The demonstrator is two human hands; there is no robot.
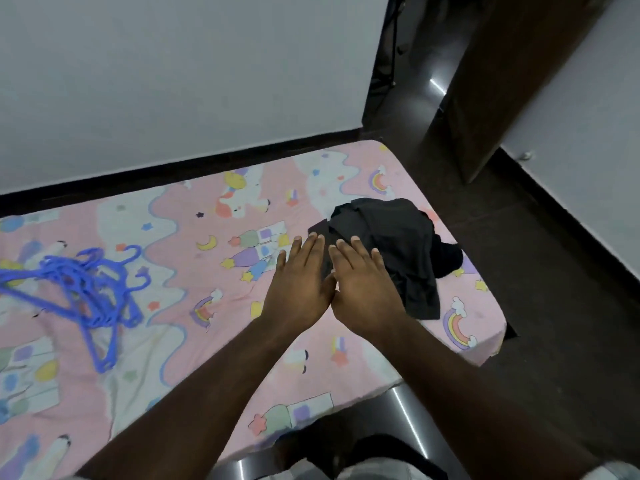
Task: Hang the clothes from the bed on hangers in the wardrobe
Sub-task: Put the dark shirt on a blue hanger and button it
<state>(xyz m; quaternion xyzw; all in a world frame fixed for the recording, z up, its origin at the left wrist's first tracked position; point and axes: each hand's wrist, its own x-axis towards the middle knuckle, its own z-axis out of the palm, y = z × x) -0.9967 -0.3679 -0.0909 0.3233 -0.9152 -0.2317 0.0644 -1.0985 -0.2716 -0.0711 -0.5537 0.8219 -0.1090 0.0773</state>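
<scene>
We are at the first step, both hands flat and holding nothing, left hand and right hand side by side just before the black clothes, blue hangers well to their left, so next we probably grasp the cloth.

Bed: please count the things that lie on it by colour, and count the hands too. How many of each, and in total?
Black clothes: 1 pile
Blue hangers: 1 tangled bunch; the number of hangers in it cannot be told
Hands: 2, left and right, both open
Total: 4
</scene>
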